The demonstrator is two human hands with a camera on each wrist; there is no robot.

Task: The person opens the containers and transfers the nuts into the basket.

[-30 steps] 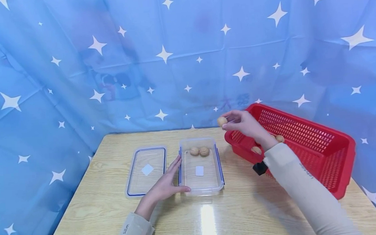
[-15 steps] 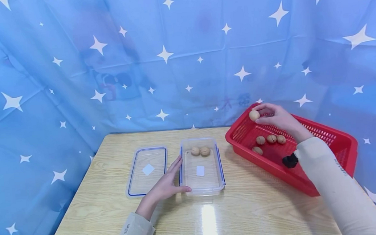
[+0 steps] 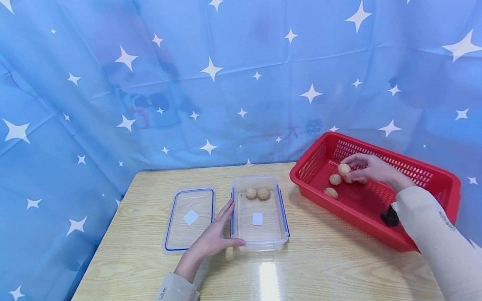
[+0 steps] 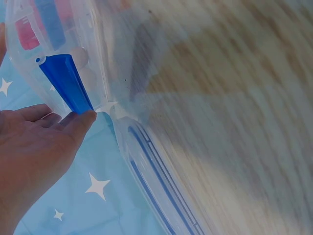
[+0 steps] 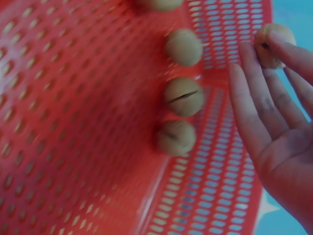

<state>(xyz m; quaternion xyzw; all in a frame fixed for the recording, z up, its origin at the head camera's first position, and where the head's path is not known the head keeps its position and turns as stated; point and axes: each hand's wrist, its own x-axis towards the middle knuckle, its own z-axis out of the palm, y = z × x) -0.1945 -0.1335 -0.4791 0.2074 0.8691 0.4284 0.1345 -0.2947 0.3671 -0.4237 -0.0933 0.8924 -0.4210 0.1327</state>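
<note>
My right hand (image 3: pixel 370 168) pinches a walnut (image 3: pixel 344 169) between thumb and fingertips, low over the far left part of the red basket (image 3: pixel 311 194). In the right wrist view, that pinched walnut (image 5: pixel 274 45) shows a dark crack, and several loose walnuts (image 5: pixel 184 96) lie on the basket floor. Spread along the left side of a clear plastic container (image 3: pixel 268 235), my left hand (image 3: pixel 213 236) has its thumb at the near corner. The left wrist view shows its fingertips touching a blue side latch (image 4: pixel 68 83). Two walnuts (image 3: pixel 257 194) sit at the container's far end.
A clear lid (image 3: pixel 188 233) with a blue seal lies on the wooden table (image 3: pixel 229 286), left of the container. Behind the table hangs a blue curtain (image 3: pixel 169 90) with white stars. The basket's raised walls surround the loose walnuts.
My right hand has carried its walnut rightward from beside the basket's left end, then down into the basket toward the other walnuts. The left hand and the container have stayed put.
</note>
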